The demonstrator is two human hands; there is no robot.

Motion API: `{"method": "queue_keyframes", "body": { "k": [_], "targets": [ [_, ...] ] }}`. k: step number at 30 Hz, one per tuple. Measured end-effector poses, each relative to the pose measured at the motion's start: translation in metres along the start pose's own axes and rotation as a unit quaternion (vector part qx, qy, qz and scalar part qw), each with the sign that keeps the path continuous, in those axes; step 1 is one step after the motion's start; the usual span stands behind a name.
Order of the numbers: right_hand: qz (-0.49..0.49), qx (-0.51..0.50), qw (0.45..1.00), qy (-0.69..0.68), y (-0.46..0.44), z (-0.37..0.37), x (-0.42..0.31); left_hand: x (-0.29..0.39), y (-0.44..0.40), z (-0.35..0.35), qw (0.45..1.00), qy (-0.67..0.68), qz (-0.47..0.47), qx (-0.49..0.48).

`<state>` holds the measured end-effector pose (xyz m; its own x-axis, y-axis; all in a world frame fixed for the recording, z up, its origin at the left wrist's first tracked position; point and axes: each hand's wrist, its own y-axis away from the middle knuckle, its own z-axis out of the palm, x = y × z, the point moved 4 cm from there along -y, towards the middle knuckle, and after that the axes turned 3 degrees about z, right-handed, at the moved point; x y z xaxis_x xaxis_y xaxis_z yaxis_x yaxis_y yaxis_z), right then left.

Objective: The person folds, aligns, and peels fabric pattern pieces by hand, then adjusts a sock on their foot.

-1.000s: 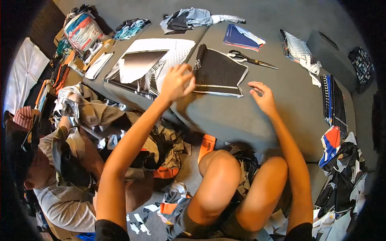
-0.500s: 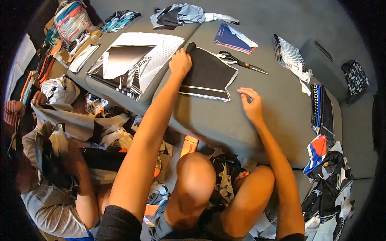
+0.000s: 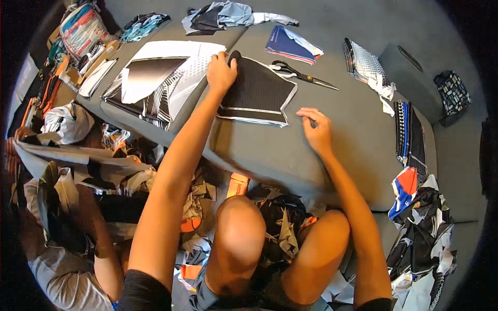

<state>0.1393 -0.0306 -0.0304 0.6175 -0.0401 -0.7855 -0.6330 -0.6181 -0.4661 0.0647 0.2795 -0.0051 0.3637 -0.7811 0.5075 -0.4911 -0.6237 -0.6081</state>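
Note:
A stack of black ribbed fabric pieces (image 3: 257, 88) with white edges lies on the grey cushioned surface. At its upper left corner is my left hand (image 3: 222, 72), thumb and fingers apart, with nothing visible in them; whether it touches the fabric I cannot tell. My right hand (image 3: 316, 127) is just right of the stack, fingers stretched out and holding nothing. Black-handled scissors (image 3: 306, 78) rest beyond the stack, blades pointing right. To the left of my left hand lie white and black patterned fabric pieces (image 3: 155, 98).
Folded navy fabric (image 3: 290, 44) lies behind the scissors. Other fabric stacks (image 3: 410, 135) and scraps (image 3: 420, 238) line the right side. At lower left, another person (image 3: 67, 280) handles grey fabric (image 3: 78, 155). An orange box (image 3: 237, 185) stands by my knees.
My left hand has shifted slightly left, uncovering the stack's upper corner. My right hand stays beside the stack. The whole view has shifted a little.

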Motion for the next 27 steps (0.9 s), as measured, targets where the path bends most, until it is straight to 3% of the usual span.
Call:
{"method": "queue_keyframes", "body": {
  "k": [2,4,5,7,10,12,14,15,19,20,22,24,25,27],
  "targets": [
    [0.045,0.007,0.999,-0.016,-0.002,-0.002,0.002,0.034,0.002,-0.015,0.992,-0.015,0.106,0.065],
    [0.062,0.021,0.998,-0.021,-0.010,-0.005,0.007,0.067,0.000,-0.022,0.974,0.113,0.197,-0.011],
    [0.061,0.023,0.998,-0.026,-0.020,-0.007,0.011,0.090,0.000,-0.043,0.973,0.109,0.201,-0.012],
    [0.033,0.004,0.997,0.063,-0.051,-0.010,0.020,0.139,0.013,-0.080,0.922,0.210,0.272,-0.178],
    [-0.043,0.011,0.993,0.112,-0.106,-0.015,0.039,0.166,0.035,-0.118,0.890,0.256,0.203,-0.317],
    [-0.062,0.030,0.949,0.309,-0.130,-0.008,0.057,0.167,0.069,-0.130,0.838,0.416,0.143,-0.323],
    [0.021,-0.025,0.919,0.393,-0.128,-0.006,0.054,0.155,0.112,-0.144,0.789,0.491,0.109,-0.352],
    [0.023,-0.022,0.921,0.389,-0.131,-0.009,0.053,0.143,0.139,-0.151,0.760,0.510,0.030,-0.402],
    [0.063,-0.050,0.903,0.422,-0.117,-0.022,0.072,0.104,0.238,-0.145,0.682,0.552,-0.003,-0.479],
    [0.062,-0.050,0.904,0.420,-0.116,-0.026,0.076,0.101,0.259,-0.145,0.683,0.555,-0.004,-0.474],
    [0.060,-0.043,0.908,0.411,-0.120,-0.035,0.084,0.085,0.285,-0.140,0.690,0.574,-0.151,-0.414],
    [0.013,0.020,0.925,0.380,-0.119,-0.039,0.122,0.079,0.286,-0.134,0.690,0.562,-0.151,-0.431],
    [0.009,0.020,0.925,0.378,-0.117,-0.038,0.108,0.078,0.286,-0.130,0.686,0.552,-0.154,-0.449],
    [0.079,0.054,0.940,0.327,-0.108,-0.046,0.084,0.072,0.292,-0.123,0.677,0.533,-0.161,-0.482]
  ]
}}
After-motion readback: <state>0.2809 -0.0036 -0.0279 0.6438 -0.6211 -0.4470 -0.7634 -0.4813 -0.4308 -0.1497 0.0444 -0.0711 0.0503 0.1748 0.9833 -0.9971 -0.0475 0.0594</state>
